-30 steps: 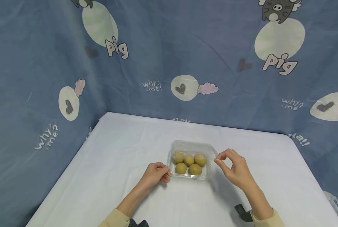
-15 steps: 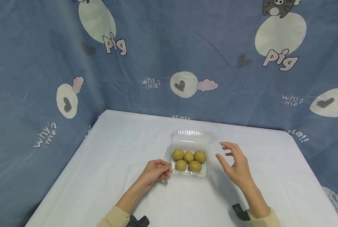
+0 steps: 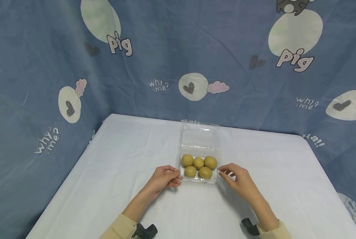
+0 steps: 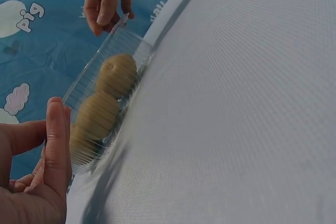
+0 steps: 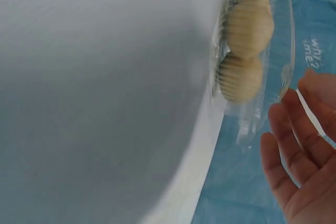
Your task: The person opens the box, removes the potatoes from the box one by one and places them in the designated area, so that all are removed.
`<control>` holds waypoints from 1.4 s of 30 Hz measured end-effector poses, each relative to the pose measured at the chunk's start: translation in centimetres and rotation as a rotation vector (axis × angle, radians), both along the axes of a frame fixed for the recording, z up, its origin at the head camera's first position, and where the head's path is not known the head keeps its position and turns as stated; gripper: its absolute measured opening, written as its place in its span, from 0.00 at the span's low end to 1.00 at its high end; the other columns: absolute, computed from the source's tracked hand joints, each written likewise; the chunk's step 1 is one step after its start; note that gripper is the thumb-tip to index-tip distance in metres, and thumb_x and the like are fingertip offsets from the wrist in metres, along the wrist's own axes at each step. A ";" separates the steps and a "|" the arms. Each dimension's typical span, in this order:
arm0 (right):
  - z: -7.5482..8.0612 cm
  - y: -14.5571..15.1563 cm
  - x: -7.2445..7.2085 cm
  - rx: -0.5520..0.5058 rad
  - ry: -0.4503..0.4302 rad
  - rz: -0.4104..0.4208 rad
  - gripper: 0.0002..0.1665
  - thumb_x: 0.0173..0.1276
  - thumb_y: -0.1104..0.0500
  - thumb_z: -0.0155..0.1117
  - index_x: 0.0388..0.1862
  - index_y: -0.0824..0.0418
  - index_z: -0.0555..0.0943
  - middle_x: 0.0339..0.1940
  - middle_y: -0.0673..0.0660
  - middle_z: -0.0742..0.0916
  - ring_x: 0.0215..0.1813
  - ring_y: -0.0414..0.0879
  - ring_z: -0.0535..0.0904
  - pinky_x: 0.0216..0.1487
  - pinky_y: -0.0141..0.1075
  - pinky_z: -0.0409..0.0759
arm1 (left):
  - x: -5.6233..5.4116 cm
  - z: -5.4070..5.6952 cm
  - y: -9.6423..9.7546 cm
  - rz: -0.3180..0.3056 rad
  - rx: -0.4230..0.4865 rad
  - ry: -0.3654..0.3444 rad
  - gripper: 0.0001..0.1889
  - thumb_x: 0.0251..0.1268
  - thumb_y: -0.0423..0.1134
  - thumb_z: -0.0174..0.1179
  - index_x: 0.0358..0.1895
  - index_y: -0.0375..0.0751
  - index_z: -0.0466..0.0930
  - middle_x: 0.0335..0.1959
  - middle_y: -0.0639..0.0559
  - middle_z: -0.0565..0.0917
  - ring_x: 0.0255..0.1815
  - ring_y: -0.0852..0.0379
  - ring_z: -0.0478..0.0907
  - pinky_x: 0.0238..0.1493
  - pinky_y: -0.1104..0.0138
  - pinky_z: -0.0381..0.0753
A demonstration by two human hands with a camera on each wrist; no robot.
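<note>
A clear plastic clamshell box point(image 3: 215, 179) stands on the white table with its lid point(image 3: 199, 136) folded back behind it. Inside its base lie several round, yellow-brown, potato-like items point(image 3: 205, 172), also seen through the ribbed wall in both wrist views. My left hand point(image 3: 165, 176) pinches the box's left rim near the front corner, thumb and fingers close together. At the opposite side, my right hand point(image 3: 237, 179) has its thumb and index fingertips on the right rim. In the right wrist view, the other fingers point(image 5: 286, 150) of that hand are spread and lightly bent.
The white-covered table point(image 3: 130, 142) ends at a blue printed curtain point(image 3: 154, 59) behind and to the left. Black wrist devices point(image 3: 145, 231) sit by both sleeves. The raised lid reaches the table's back edge.
The lid swung from over the box to fully back. My right hand released its edge, spread, then came down to the box's right rim. My left hand stayed at the left rim.
</note>
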State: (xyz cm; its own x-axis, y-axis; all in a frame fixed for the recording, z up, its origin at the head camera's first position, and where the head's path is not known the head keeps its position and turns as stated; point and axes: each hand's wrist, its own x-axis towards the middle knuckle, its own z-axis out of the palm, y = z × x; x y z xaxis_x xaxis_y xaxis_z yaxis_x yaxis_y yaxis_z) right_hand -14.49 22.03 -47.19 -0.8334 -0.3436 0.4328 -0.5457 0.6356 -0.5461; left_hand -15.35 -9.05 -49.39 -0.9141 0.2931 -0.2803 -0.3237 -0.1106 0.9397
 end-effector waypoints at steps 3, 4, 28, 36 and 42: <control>0.1 -0.5 -0.1 0.034 0.018 -0.016 0.08 0.61 0.63 0.73 0.40 0.58 0.86 0.35 0.44 0.85 0.37 0.41 0.79 0.32 0.36 0.84 | -0.1 0.0 0.0 -0.002 -0.007 -0.001 0.11 0.69 0.34 0.61 0.43 0.27 0.74 0.35 0.38 0.86 0.27 0.58 0.83 0.30 0.71 0.87; 0.1 -0.6 -0.2 0.047 0.021 -0.022 0.08 0.61 0.63 0.73 0.40 0.57 0.86 0.35 0.44 0.85 0.38 0.42 0.79 0.32 0.36 0.84 | -0.1 0.0 0.0 -0.004 -0.008 -0.001 0.10 0.69 0.33 0.61 0.43 0.27 0.74 0.35 0.38 0.86 0.26 0.58 0.83 0.30 0.71 0.87; 1.8 -4.6 -1.4 0.243 -0.109 0.070 0.12 0.62 0.61 0.73 0.43 0.65 0.84 0.36 0.53 0.85 0.40 0.48 0.83 0.44 0.42 0.85 | -0.7 0.6 1.0 0.138 -0.057 0.039 0.15 0.65 0.30 0.63 0.51 0.24 0.75 0.29 0.46 0.81 0.28 0.59 0.80 0.32 0.70 0.87; 2.9 -5.7 -1.9 0.303 -0.216 0.071 0.11 0.61 0.62 0.73 0.39 0.66 0.84 0.30 0.52 0.83 0.34 0.49 0.79 0.37 0.41 0.82 | -0.1 1.1 1.8 0.252 -0.078 0.045 0.16 0.64 0.28 0.64 0.52 0.22 0.76 0.34 0.47 0.78 0.30 0.60 0.77 0.33 0.70 0.87; 3.0 -6.2 -2.2 0.318 -0.315 0.005 0.09 0.60 0.58 0.74 0.29 0.60 0.82 0.23 0.49 0.75 0.29 0.43 0.69 0.28 0.36 0.71 | 0.1 1.1 2.0 0.276 -0.063 0.043 0.16 0.64 0.28 0.63 0.52 0.22 0.76 0.34 0.47 0.78 0.30 0.61 0.76 0.32 0.70 0.87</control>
